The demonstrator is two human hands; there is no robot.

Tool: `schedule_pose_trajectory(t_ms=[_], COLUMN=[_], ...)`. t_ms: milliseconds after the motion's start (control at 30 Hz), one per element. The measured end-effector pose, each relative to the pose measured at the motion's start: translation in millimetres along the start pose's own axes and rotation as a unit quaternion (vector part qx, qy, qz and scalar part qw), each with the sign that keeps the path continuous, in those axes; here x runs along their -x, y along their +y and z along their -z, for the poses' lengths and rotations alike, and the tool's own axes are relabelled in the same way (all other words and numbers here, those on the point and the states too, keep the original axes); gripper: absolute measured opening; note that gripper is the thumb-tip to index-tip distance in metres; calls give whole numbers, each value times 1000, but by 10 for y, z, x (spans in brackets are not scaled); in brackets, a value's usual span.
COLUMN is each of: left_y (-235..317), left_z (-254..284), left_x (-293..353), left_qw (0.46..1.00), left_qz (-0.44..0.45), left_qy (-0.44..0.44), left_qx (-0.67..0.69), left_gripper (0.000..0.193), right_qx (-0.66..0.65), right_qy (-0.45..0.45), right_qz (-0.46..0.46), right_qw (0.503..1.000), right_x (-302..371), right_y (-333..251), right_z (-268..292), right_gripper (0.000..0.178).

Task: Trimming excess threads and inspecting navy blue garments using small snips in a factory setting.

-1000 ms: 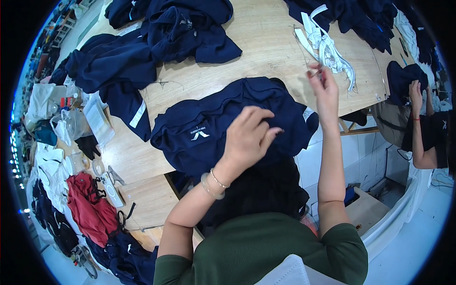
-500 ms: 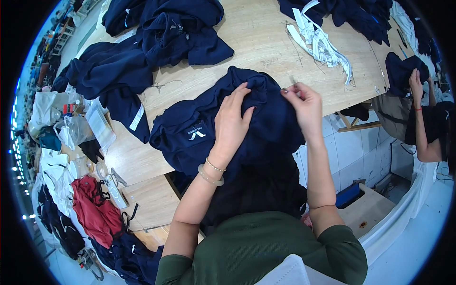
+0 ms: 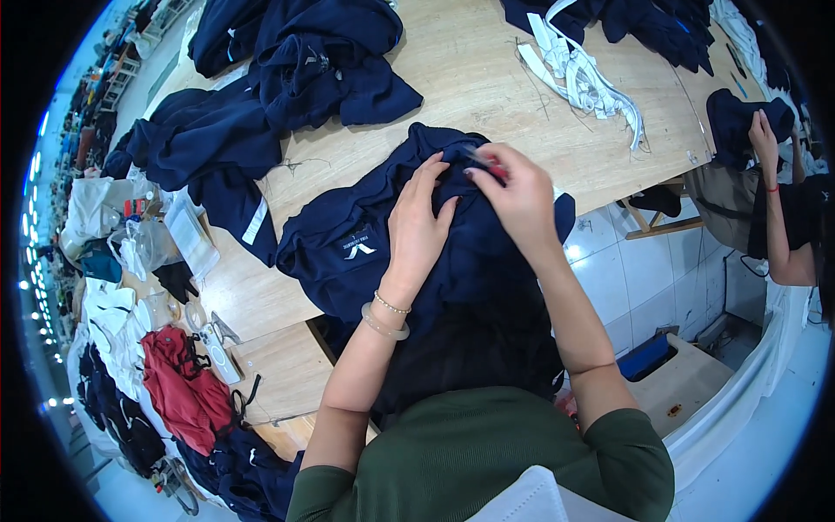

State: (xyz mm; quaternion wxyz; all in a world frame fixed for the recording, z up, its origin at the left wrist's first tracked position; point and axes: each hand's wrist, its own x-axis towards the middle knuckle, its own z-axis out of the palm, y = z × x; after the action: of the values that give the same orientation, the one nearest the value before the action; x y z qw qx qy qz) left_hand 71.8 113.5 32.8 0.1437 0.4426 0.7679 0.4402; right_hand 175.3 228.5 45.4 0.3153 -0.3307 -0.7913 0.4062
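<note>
the navy garment (image 3: pixel 335 217) lies right under the left hand (image 3: pixel 416 211), whose thumb and fingers stand apart, laid on the cloth. the right hand (image 3: pixel 517 191), just beside it, is closed around a small red-handled tool (image 3: pixel 498 170) — its tip blurs, so i cannot tell if it touches. the fabric looks soft, limp, fairly light, likely to bunch — best gripped by the gathered folds just beyond the left fingertips.

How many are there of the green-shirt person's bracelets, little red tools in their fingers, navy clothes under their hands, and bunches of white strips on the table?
Bracelets: 2
Red tool: 1
Navy garment: 1
Bunch of white strips: 1
Total: 5
</note>
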Motion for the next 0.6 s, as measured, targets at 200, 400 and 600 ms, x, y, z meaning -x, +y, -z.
schedule_pose_trajectory(t_ms=[200, 400, 600], left_y=[-36, -11, 15], left_z=[-16, -5, -2], left_x=[22, 24, 10], left_qw=[1000, 1000, 1000], left_qz=[1, 2, -1], left_qy=[-5, -2, -1], left_qx=[-16, -19, -20], left_gripper=[51, 48, 46], right_qx=[-172, -141, -87], right_qy=[17, 123, -55], right_qz=[-98, -174, 51], right_qw=[980, 967, 993], right_x=[-68, -136, -120], right_y=[169, 311, 162], right_z=[79, 512, 338], right_gripper=[9, 13, 13])
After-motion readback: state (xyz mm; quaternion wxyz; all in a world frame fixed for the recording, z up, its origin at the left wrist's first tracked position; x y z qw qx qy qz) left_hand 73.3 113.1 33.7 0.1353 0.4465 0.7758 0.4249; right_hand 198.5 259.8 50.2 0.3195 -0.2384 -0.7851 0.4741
